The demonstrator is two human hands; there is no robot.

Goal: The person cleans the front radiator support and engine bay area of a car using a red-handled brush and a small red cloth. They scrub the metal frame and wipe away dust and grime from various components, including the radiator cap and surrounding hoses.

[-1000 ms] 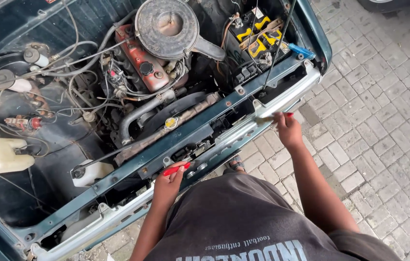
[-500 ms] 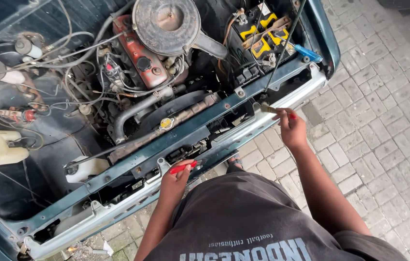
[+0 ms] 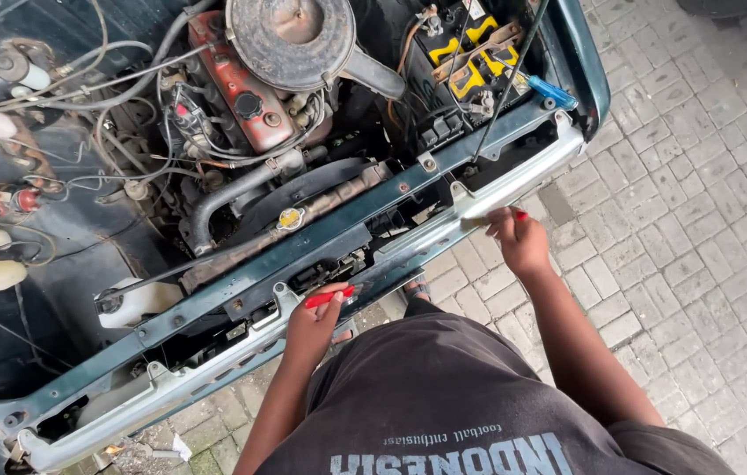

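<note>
1. Grey paving blocks [image 3: 699, 176] spread out under me on the right, and the open engine bay of an old dark green car fills the left of my view.

2. I'm looking down past a dark printed shirt [image 3: 444, 405] at both of my hands working along the car's nose.

3. My left hand [image 3: 310, 327] has its grip closed around a red-handled tool [image 3: 329, 296], tip resting at the front crossmember [image 3: 303, 255] near the latch area in the middle.

4. My right hand [image 3: 521, 239] pinches a small brush [image 3: 476, 221], a red handle end peeking out past the fingers; the pale bristles touch the silver front trim bar [image 3: 444, 230].

5. That trim bar runs the full width, from the lower left corner up toward the right fender, and sits in place on its brackets.

6. Deeper in: round air cleaner [image 3: 290, 40] on top, red valve cover [image 3: 237, 88] beside it, battery [image 3: 470, 53] with yellow caps at the right, a blue-handled tool [image 3: 549, 91] lying on the panel edge, radiator cap [image 3: 290, 218] just behind the crossmember.

7. My call on progress: the brushing sits at the right-hand part of the bar, so that stretch looks attended to, while the long run toward the left corner looks untouched.

8. Nothing appears removed from the front panel; I'd judge this early to middle in the job.
</note>
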